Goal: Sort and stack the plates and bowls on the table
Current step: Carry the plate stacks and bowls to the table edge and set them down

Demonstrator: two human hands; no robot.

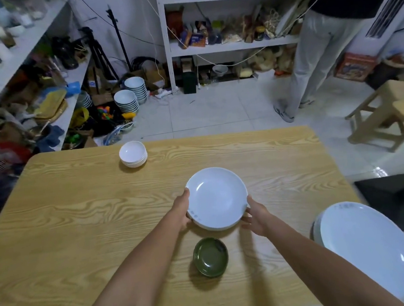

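On the left, the wooden table point(56, 212) is bare grain from its near edge to its far edge, so that side gives me the most room. Near the far edge stands a stack of small white bowls point(133, 154), well apart from everything else.

My left hand point(182, 210) grips the left rim of the white plate stack point(215, 199) at the middle of the table, with the thumb lying along the rim and the fingers tucked out of sight beneath it. I cannot tell whether the stack sits on the wood or is just off it. Just nearer to me than the stack, between my forearms, sits a small green bowl point(210, 257), upright and untouched.

My right hand point(255, 217) is against the stack's right side. Its thumb is up at the rim and its fingers are spread and fairly straight, touching rather than wrapped round.

Bare table runs on to the right as far as the large white plates point(368, 248), which are stacked at the right edge and overhang it a little. Past the far edge is open tiled floor, where a person point(320, 47) stands facing the shelves point(231, 44).
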